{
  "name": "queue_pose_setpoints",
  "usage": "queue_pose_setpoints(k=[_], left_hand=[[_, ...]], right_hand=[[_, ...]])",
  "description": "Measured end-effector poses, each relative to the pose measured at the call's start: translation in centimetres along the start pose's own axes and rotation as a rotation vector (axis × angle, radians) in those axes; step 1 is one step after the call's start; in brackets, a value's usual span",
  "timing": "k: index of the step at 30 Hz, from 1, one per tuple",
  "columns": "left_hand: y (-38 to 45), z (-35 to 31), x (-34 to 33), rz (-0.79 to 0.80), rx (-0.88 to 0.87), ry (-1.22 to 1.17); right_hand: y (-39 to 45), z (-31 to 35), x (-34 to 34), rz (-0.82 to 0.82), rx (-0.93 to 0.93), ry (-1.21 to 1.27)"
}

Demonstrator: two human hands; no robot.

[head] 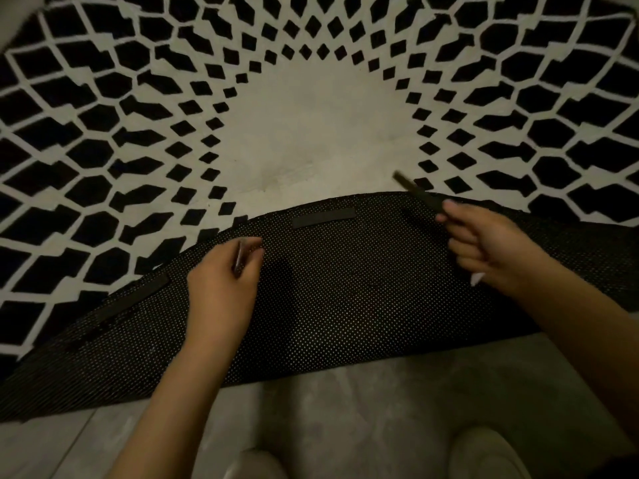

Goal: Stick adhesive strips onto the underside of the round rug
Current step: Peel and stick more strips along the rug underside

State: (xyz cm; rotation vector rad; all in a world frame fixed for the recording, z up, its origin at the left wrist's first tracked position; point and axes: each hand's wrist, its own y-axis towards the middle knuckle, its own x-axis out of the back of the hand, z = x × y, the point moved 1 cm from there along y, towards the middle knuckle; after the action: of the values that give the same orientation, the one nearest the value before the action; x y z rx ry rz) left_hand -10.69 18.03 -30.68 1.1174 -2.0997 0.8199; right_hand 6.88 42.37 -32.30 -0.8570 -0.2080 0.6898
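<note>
Dark adhesive strip (416, 192) pinched in right hand (484, 243); folded rug underside (345, 299) beneath.

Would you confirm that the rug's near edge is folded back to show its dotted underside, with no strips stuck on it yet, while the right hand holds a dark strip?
Not quite. The head view shows two strips already on the dotted underside: one near the fold's top, another toward the left. The rest holds: the rug is folded back and the right hand holds a dark strip.
</note>
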Motion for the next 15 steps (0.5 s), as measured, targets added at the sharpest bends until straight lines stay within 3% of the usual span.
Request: queue_pose_setpoints(k=[3, 5, 11, 15], left_hand=[[-0.9, 0.4, -0.7, 0.141, 0.085, 0.317], [-1.9, 0.2, -1.6, 0.253, 0.15, 0.461], [-2.7, 1.2, -1.8, 0.394, 0.252, 0.61], [-3.3, 2.0, -1.8, 0.517, 0.326, 0.604]], right_hand=[[-0.3, -0.5, 1.1, -0.275, 0.197, -0.268], [0.0, -1.4, 1.1, -0.375, 0.309, -0.481], [0.8, -3.6, -0.8, -0.169, 0.448, -0.709], [1.8, -3.2, -1.4, -0.227, 0.547, -0.912]])
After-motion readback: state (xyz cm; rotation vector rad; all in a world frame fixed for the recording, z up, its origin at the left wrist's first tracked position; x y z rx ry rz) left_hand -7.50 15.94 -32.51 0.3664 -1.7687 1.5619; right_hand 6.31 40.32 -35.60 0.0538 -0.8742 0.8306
